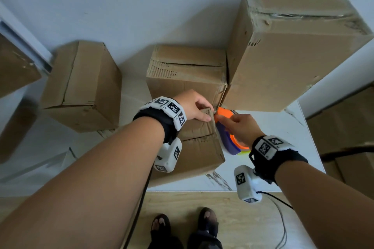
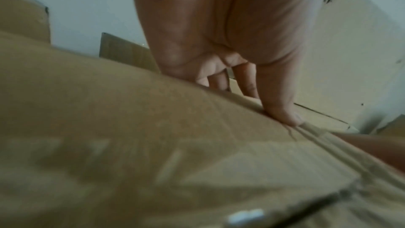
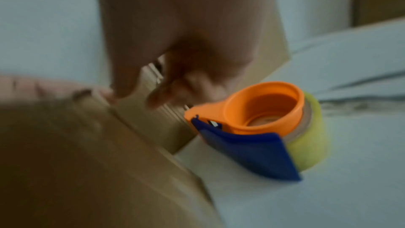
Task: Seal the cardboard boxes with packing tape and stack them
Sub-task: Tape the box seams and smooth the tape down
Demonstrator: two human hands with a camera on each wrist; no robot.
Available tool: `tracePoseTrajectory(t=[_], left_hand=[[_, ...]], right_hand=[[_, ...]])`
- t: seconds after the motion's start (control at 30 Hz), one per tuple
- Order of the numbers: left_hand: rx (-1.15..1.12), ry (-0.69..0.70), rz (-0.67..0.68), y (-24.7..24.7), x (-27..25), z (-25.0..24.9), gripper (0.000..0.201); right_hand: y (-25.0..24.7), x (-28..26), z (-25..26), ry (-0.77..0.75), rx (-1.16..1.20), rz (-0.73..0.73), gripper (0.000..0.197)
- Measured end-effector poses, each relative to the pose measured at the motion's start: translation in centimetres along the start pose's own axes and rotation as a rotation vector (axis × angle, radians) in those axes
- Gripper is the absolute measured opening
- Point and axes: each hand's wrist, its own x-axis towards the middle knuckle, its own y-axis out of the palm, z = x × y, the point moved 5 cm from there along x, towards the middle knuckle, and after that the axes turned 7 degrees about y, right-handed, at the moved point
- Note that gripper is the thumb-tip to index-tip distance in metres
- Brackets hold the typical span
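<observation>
A small cardboard box [image 1: 196, 153] sits on the white table [image 1: 283, 125] in front of me. My left hand [image 1: 194, 107] holds its far right corner, with the thumb [image 2: 280, 110] on the top and the fingers curled over the far edge. An orange and blue tape dispenser [image 1: 224, 113] with a yellowish roll lies on the table against the box's right side. My right hand [image 1: 236, 125] hovers over it; in the blurred right wrist view its fingertips [image 3: 157, 100] touch the box's side near the same corner, away from the dispenser [image 3: 263, 110].
Behind the small box stands a medium box [image 1: 186, 75]. A tall large box [image 1: 293, 52] is at the back right and another box [image 1: 81, 85] at the left. More boxes [image 1: 348, 127] stand on the floor to the right. A cable [image 1: 281, 218] hangs off the table's near edge.
</observation>
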Motion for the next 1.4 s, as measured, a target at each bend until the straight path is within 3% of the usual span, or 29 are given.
tracePoseTrajectory(t=[0.07,0.13,0.47,0.77,1.1,1.2,1.27,1.33,1.4], left_hand=[[-0.029,0.016,-0.038,0.0,0.0,0.1,0.027],[-0.037,0.018,-0.061,-0.1,0.0,0.1,0.026],[-0.049,0.020,-0.060,0.1,0.3,-0.2,0.021],[-0.035,0.032,-0.046,-0.2,0.7,-0.5,0.014],[0.191,0.030,0.310,0.4,1.8,-2.2,0.007],[0.217,0.022,0.320,0.3,1.9,-2.1,0.007],[0.212,0.026,0.283,0.3,1.9,-2.0,0.007],[0.194,0.029,0.259,0.3,1.8,-1.9,0.006],[0.169,0.028,0.247,0.2,1.7,-1.7,0.006]], right_hand=[[0.9,-1.3,1.0,0.028,0.249,0.270,0.051],[1.6,-2.5,1.9,-0.004,0.230,0.426,0.041],[1.2,-2.8,1.7,0.025,0.281,0.597,0.024],[1.3,-2.8,1.4,0.060,0.243,0.573,0.022],[1.2,-3.1,1.6,0.092,0.239,0.592,0.019],[1.1,-3.4,1.5,0.097,0.261,0.595,0.018],[0.6,-3.1,1.2,0.123,0.348,0.517,0.020],[-0.5,-1.9,0.0,0.156,0.407,0.319,0.024],[-1.9,-0.2,-1.7,0.154,0.304,0.090,0.022]])
